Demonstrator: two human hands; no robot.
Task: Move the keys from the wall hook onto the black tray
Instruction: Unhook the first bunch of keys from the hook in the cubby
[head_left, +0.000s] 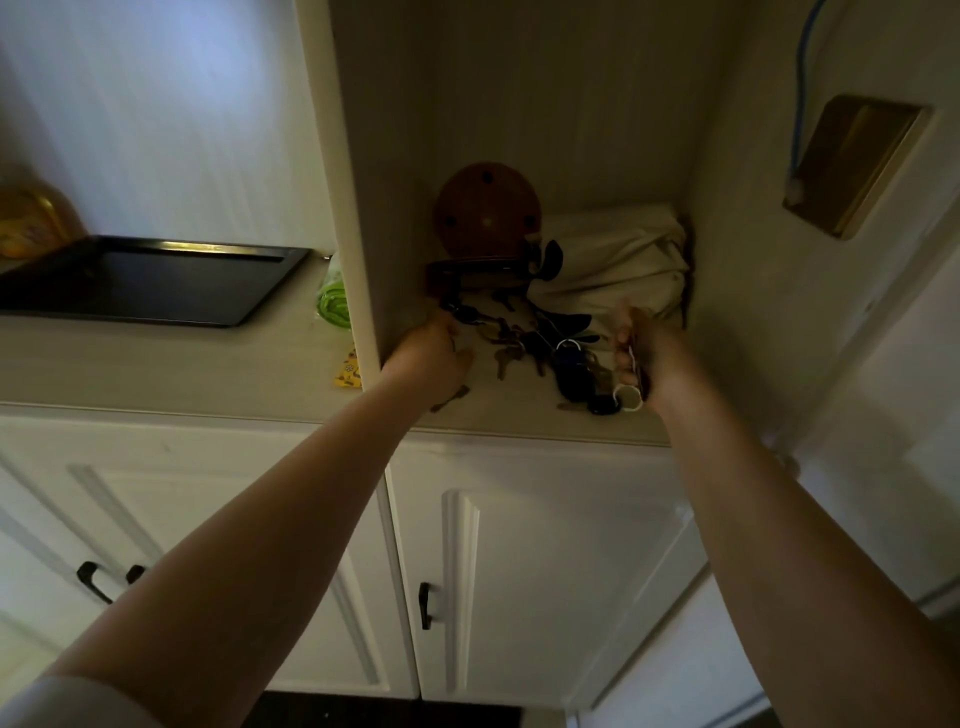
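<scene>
Several bunches of keys (540, 353) lie scattered on the cream counter inside a dim alcove, some with dark fobs and white rings. My left hand (431, 353) reaches in at the alcove's left wall, fingers curled by a dark key bunch (462, 314); what it grips is not clear. My right hand (644, 353) is closed around a dark key fob with white rings (628, 397) hanging from it. The black tray (145, 280) sits empty on the counter to the left, beyond the alcove's side panel. No wall hook is visible.
A round brown wooden board (485, 208) and a cream cloth bag (613, 260) stand at the alcove's back. A green item (332, 299) and a yellow tag (348, 371) lie beside the panel. White cupboard doors (519, 571) with black handles are below.
</scene>
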